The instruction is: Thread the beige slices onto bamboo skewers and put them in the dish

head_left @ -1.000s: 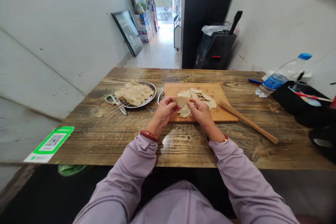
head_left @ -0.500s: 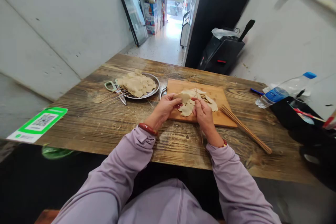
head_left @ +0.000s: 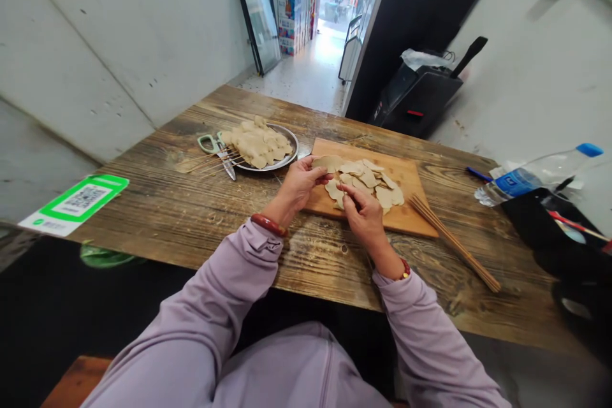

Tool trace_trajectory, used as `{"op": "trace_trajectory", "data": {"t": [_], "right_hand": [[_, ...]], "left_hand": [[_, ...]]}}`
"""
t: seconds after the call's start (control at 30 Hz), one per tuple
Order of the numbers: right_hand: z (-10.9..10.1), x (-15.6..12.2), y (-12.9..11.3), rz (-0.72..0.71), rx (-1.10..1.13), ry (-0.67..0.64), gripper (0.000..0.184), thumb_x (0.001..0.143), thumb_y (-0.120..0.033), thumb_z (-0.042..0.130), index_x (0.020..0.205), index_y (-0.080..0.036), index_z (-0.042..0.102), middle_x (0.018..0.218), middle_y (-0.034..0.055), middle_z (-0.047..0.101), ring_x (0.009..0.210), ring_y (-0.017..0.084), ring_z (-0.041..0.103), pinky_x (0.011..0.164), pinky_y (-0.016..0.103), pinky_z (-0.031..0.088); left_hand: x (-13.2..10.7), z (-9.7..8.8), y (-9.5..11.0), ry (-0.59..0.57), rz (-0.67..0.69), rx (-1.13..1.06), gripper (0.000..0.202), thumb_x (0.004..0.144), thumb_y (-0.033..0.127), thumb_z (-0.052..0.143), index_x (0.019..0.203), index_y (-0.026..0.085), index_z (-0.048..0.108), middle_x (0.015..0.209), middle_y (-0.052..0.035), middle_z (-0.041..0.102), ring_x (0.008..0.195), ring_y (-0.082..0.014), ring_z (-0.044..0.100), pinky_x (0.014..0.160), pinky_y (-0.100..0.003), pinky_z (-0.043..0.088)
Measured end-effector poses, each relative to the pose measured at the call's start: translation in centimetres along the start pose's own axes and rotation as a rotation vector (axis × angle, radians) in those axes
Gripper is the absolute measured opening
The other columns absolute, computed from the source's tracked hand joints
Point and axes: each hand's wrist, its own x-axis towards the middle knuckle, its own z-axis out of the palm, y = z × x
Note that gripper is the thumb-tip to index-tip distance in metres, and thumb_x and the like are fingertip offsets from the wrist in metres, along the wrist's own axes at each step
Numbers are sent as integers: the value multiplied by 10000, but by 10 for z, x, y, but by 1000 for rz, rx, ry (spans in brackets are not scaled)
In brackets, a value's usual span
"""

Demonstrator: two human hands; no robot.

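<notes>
My left hand (head_left: 302, 182) is closed on a thin, flat beige slice (head_left: 329, 163), which sticks out past the fingertips above the cutting board. In a pinch, my right hand (head_left: 364, 211) holds a thin wooden skewer, mostly hidden by the fingers, close to the slice's lower edge. Whether the tip has entered the slice I cannot tell. More beige slices (head_left: 368, 177) lie in a loose heap on the wooden cutting board (head_left: 408, 172) under and beyond my hands. A bundle of bare skewers (head_left: 454, 243) rests partly over the board's right edge.
A metal plate (head_left: 292, 140) at the left holds skewered slices (head_left: 258, 141), their sticks pointing left. Green-handled scissors (head_left: 224, 156) lie against it. A green QR card (head_left: 79, 204) sits at the left edge. A water bottle (head_left: 535, 175) and a black holder (head_left: 530, 220) stand at the right.
My right hand has turned, bringing the skewer from upright down toward the slice in my left hand. The view has shifted slightly, so the table's things appear displaced.
</notes>
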Motion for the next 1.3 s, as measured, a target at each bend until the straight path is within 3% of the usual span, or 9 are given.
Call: {"op": "trace_trajectory", "data": {"t": [0.2,0.37,0.5,0.73,0.97,1.3], "right_hand": [[1,-3,0,79,-44,-95,409,928,-244,501,1244,-174,750,989,89,810,775,200,724,788,338,589],[5,-6,1,52,-21,-113,473,935,-238,467,1336,-160,704,1200,126,780,939,222,747,883,356,587],[5,-6,1,69,-2,-151,494,949,-260,459,1371,-137,684,1172,135,784,929,231,752,885,368,596],[4,-6,2,100,-13,-166,504,949,-256,455,1387,-150,681,1044,105,801,929,234,748,892,368,589],[5,-7,3,85,6,-158,494,953,-260,460,1380,-165,688,1121,113,793,964,234,746,899,369,596],[6,-5,4,116,-7,-159,491,931,-230,477,1359,-169,710,1006,97,802,938,237,750,881,362,596]], "left_hand": [[0,-1,1,22,15,44,225,650,114,800,820,126,654,744,-7,713,573,-94,656,586,-204,510],[1,0,1,38,50,91,191,642,103,769,799,136,665,713,10,693,564,-80,618,545,-185,445],[2,0,1,18,83,119,161,643,107,756,774,136,667,644,21,656,548,-74,585,506,-174,375],[2,1,2,35,73,135,163,641,112,752,774,143,663,624,19,645,550,-74,567,513,-183,349],[1,2,2,38,112,196,138,645,111,740,762,144,675,616,15,647,551,-79,552,527,-193,362],[1,4,1,73,194,281,187,605,93,720,782,150,700,669,35,665,585,-86,566,587,-202,426]]}}
